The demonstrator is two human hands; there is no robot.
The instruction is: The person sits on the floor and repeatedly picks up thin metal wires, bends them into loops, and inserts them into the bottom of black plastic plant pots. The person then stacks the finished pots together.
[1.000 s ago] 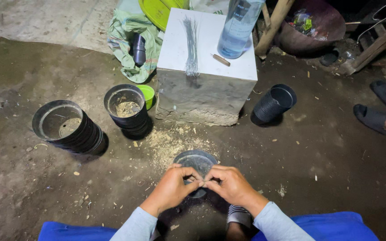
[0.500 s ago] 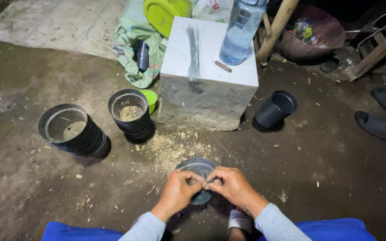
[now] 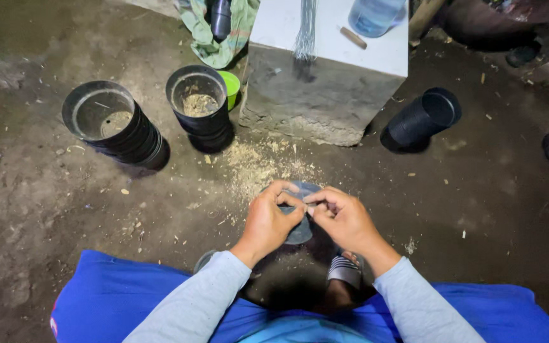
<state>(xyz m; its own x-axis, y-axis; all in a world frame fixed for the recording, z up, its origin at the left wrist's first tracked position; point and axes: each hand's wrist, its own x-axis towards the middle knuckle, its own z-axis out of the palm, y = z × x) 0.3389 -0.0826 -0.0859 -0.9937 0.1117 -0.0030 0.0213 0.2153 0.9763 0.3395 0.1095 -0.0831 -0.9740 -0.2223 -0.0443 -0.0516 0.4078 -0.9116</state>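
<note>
My left hand (image 3: 271, 219) and my right hand (image 3: 343, 218) are together over a small black plastic pot (image 3: 299, 230) held low in front of me. Both hands pinch at its upper rim, fingertips touching. Most of the pot is hidden behind my fingers. Light sawdust (image 3: 258, 165) is scattered on the dirt ground just beyond the hands.
A stack of black pots (image 3: 119, 127) lies tilted at left. A second stack (image 3: 199, 108) holding sawdust stands beside a green cup (image 3: 230, 89). A concrete block (image 3: 325, 76) carries thin wires (image 3: 306, 28) and a bottle (image 3: 373, 14). Another pot (image 3: 422, 119) lies on its side at right.
The view has dropped and come closer. My hands have closed more tightly over the small pot, covering more of it.
</note>
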